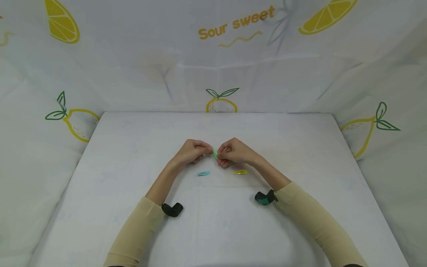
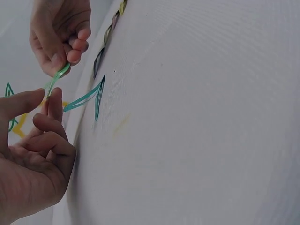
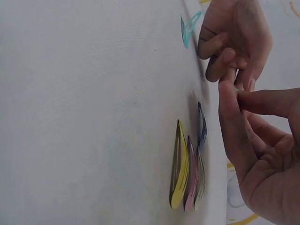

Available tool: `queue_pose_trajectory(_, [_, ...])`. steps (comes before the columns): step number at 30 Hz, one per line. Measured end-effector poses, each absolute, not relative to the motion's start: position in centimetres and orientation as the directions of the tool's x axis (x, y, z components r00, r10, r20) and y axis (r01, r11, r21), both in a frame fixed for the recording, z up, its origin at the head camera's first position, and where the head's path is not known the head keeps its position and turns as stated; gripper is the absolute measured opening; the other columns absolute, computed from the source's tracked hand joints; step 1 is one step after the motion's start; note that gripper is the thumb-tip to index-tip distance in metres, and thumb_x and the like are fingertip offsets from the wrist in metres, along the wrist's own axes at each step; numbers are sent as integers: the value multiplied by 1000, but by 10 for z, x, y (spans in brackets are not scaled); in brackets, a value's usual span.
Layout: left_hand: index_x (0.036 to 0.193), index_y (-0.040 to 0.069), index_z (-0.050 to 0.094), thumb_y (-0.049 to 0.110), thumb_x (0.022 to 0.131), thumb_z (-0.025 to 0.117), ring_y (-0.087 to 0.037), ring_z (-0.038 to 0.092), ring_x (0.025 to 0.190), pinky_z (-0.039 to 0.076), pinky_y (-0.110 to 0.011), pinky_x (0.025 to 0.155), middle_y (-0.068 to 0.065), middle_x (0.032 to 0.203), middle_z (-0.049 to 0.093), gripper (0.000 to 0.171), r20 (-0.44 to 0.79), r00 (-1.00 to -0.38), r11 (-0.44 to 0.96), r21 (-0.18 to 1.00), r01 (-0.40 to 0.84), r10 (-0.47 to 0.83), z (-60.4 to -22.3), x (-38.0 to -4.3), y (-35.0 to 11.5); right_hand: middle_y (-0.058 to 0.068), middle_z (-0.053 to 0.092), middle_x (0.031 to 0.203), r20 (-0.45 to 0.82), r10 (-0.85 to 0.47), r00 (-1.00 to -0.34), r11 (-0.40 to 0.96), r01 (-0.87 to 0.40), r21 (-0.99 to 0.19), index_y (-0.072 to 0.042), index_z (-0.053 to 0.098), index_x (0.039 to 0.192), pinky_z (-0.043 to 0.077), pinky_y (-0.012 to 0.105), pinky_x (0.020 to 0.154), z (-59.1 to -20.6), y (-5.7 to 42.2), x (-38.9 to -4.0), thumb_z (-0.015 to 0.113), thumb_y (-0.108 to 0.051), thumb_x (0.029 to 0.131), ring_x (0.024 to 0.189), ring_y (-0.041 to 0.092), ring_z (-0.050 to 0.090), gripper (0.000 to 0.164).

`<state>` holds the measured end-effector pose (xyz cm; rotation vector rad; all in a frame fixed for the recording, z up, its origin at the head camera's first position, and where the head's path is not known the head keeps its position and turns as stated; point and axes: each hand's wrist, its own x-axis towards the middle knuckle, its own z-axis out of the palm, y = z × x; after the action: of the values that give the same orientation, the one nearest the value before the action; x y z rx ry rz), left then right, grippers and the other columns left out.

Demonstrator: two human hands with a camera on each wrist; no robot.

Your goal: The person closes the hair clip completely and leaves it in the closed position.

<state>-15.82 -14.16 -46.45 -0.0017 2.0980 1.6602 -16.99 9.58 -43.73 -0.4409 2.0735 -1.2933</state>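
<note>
A light green snap hair clip [image 1: 215, 152] is held up between both hands above the table. My left hand [image 1: 192, 151] pinches one end with thumb and forefinger; my right hand [image 1: 235, 152] pinches the other. In the left wrist view the green clip [image 2: 57, 78] runs between the two sets of fingertips. The right wrist view mostly hides it behind the fingers. Nearer the body on the left lies a teal hair clip [image 1: 204, 173], its two parts spread in a V [image 3: 188, 30].
Below my right hand, a yellow hair clip [image 3: 180, 168] lies beside a pink one [image 3: 191, 180], a pale one [image 3: 200, 183] and a dark blue one [image 3: 202, 125]. The white table [image 1: 213, 230] meets lemon-printed cloth [image 1: 133, 81] at the back and sides.
</note>
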Motion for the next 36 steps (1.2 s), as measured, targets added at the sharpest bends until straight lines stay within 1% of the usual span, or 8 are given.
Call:
queue_pose_trajectory(4, [110,6,79,22,103,70,-6,44,59,34,-21,53,-1,87,80,19,-302,-912,275,934,-226,277,-459,-153,-138,14,83,89,-308,-581,-753,456,12,-890,5,74,107,67,36,74,-436,99,-167,64,-10,105,75,24,80,18])
queue_pose_trajectory(8, [105,5,78,17,102,67,-9,51,66,40,-21,58,-11,97,84,16,-239,-931,313,938,-148,275,-452,-147,-134,16,83,94,-279,-542,-793,428,25,-903,2,75,103,67,40,79,-432,105,-161,66,-13,105,82,32,82,17])
queue_pose_trajectory(13, [99,5,77,13,99,66,-14,59,76,47,-23,72,-20,98,83,14,-170,-934,353,934,-51,314,-443,-138,-129,18,83,95,-250,-500,-829,405,32,-914,1,75,104,67,41,79,-431,115,-155,69,-16,104,85,34,82,18])
queue_pose_trajectory(16, [97,5,77,14,98,65,-16,61,77,47,-25,77,-22,96,82,14,-140,-924,361,933,-2,357,-439,-132,-125,16,82,94,-243,-482,-842,404,33,-914,-1,77,104,67,41,77,-430,121,-149,70,-17,102,85,35,82,17])
queue_pose_trajectory(20, [95,2,78,15,98,65,-13,59,72,45,-24,73,-23,93,81,18,-111,-906,369,928,52,408,-435,-125,-118,17,82,93,-230,-466,-854,396,31,-918,-4,77,104,67,42,79,-428,128,-142,72,-18,100,86,37,82,15])
queue_pose_trajectory(23, [93,3,78,14,97,66,-11,58,69,45,-24,70,-22,91,81,17,-100,-903,370,926,69,419,-433,-121,-114,18,81,92,-224,-463,-858,397,25,-917,-5,77,102,67,39,81,-428,131,-138,75,-19,99,87,36,82,15])
queue_pose_trajectory(28, [86,8,77,14,94,70,-11,60,70,46,-25,71,-16,85,81,12,-95,-908,381,922,75,407,-435,-118,-110,18,79,89,-206,-467,-860,385,12,-923,-2,76,99,67,34,77,-431,134,-132,77,-17,98,84,32,81,15])
queue_pose_trajectory(36, [84,9,77,14,91,70,-10,55,63,41,-22,60,-12,81,80,12,-98,-912,380,923,66,397,-442,-115,-108,15,76,81,-152,-488,-859,353,-35,-935,1,74,94,67,36,75,-434,133,-127,78,-11,97,79,35,80,13])
